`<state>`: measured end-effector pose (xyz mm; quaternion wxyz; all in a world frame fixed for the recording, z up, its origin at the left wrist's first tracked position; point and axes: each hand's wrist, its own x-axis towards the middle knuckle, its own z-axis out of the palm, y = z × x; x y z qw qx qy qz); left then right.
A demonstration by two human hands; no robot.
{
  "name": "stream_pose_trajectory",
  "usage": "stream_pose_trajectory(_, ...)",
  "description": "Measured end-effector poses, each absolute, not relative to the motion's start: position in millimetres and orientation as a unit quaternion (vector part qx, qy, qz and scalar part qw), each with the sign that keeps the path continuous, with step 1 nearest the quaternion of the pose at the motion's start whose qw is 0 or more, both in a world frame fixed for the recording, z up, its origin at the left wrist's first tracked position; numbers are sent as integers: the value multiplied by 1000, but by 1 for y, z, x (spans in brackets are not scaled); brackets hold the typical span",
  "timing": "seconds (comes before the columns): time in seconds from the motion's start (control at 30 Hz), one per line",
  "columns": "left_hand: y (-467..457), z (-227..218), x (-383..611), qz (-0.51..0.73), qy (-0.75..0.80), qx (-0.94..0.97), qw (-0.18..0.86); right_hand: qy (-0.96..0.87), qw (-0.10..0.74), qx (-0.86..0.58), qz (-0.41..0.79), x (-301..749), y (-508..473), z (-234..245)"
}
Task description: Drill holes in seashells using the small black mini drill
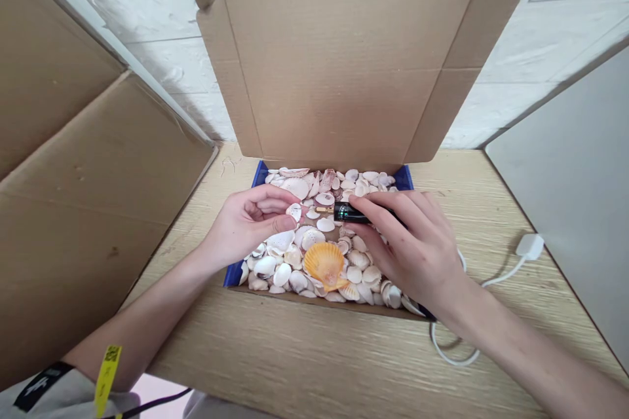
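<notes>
Between the thumb and fingers of my left hand (258, 216) is a small white seashell (293, 212) with several dark dots or holes on it. My right hand (410, 236) grips a black pen-shaped rotary tool (346, 212) with small green lights and a thin brass-coloured tip. The tip points left at the shell, and I cannot tell whether they touch. Both hands are above an open cardboard box (251, 200) with blue sides, filled with mostly white seashells (282, 273). A large orange scallop shell (325, 263) lies on top near the front.
The box's brown lid (344, 59) stands raised at the back against a white wall (162, 65). A cardboard panel (88, 209) rises on the left and a pale panel (574, 163) on the right. A white cable with a plug (530, 247) lies on the wooden table (304, 353).
</notes>
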<state>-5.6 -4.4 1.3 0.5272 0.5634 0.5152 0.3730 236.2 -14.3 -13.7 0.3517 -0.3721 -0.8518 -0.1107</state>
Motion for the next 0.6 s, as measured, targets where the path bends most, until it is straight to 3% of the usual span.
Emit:
stream_pose_trajectory(0.33,-5,2,-4,370,513,588,504,-854,349,-368,-114,237,-16,-13)
stream_pose_trajectory(0.6,-6,5,-3,339,513,594,518,-844,380,-326,-192,241,-22,-12)
